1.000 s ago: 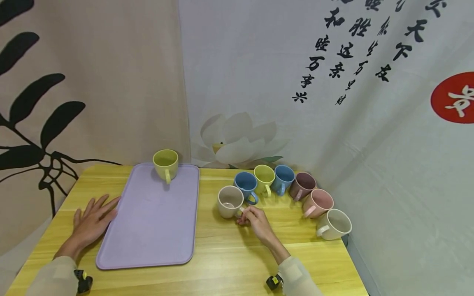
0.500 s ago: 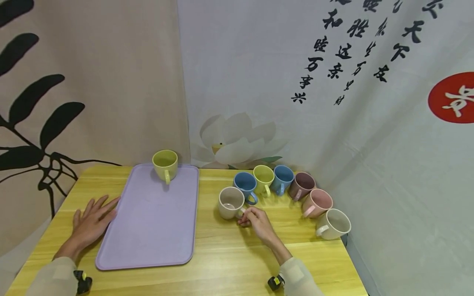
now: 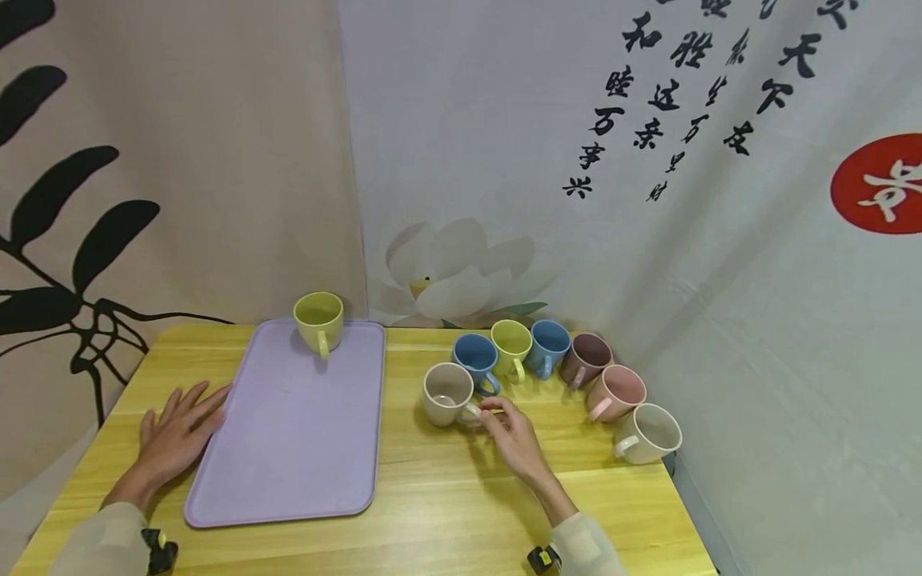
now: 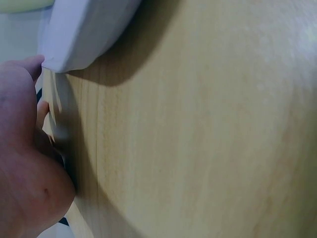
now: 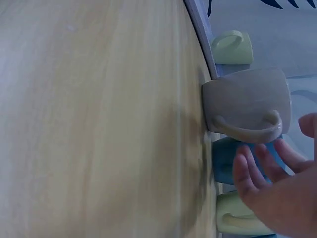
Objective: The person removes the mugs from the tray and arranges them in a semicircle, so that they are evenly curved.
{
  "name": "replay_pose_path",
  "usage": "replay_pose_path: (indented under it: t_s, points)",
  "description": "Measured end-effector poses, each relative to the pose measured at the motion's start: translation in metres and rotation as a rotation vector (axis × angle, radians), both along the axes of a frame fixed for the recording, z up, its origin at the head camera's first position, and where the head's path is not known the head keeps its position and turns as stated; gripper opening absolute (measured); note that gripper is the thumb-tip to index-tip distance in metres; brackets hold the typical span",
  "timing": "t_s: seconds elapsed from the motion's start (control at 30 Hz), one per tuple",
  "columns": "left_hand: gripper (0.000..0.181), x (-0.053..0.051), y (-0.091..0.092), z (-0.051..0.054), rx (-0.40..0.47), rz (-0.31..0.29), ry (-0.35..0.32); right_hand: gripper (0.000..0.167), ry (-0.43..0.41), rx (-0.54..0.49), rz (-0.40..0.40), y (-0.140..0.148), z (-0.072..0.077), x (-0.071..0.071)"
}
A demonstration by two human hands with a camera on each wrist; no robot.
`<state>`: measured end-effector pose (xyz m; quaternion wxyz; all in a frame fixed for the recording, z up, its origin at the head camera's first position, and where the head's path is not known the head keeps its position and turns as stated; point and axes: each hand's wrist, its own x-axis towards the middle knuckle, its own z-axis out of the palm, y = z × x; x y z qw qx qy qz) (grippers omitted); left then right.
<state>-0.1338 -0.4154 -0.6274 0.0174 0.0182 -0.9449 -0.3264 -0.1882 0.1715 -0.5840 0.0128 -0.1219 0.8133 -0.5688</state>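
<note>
My right hand [image 3: 513, 436] is at the handle of a beige mug [image 3: 445, 396] that stands on the table. In the right wrist view the fingers [image 5: 267, 161] are loosely bent beside the handle, and the thumb stands apart from them, so nothing is pinched. My left hand [image 3: 180, 432] lies with its fingers spread, fingertips touching the left edge of a lilac tray [image 3: 295, 448]. A yellow-green mug [image 3: 319, 322] stands on the tray's far end. Just behind the beige mug is a blue mug [image 3: 475, 358].
A curved row of mugs runs along the back right: a yellow-green mug [image 3: 511, 344], a second blue mug [image 3: 551, 346], a purple mug [image 3: 587, 358], a pink mug [image 3: 617, 392] and a cream mug [image 3: 648, 434], near the right edge of the wooden table [image 3: 446, 504]. A printed curtain hangs behind.
My right hand has let go of the beige mug's handle, its fingers loosening and drawing slightly right. The mug stays in place, and the left hand and tray have not moved.
</note>
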Motion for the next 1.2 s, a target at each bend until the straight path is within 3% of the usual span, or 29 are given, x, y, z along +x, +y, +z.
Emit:
replay_pose_path:
  t_s: [0.13,0.27,0.47,0.93,1.2]
  points:
    - [0.063,0.001,0.001,-0.001,0.003,0.001,0.002,0.028,0.158,0.021,-0.053,0.0,0.005,0.002]
    - [0.063,0.001,0.0,0.0,0.005,-0.001,0.001,0.029,0.259,0.046,-0.089,-0.005,0.014,0.006]
    - [0.062,0.001,-0.001,0.0,0.01,-0.008,0.0,0.03,0.412,0.072,-0.07,-0.017,0.028,0.013]
    - [0.065,-0.001,-0.001,0.001,0.01,-0.005,-0.048,0.034,0.395,0.001,0.034,-0.054,0.048,0.019]
    - [0.063,0.0,-0.001,-0.001,0.009,-0.012,-0.01,0.037,0.425,-0.044,0.119,-0.092,0.063,0.016]
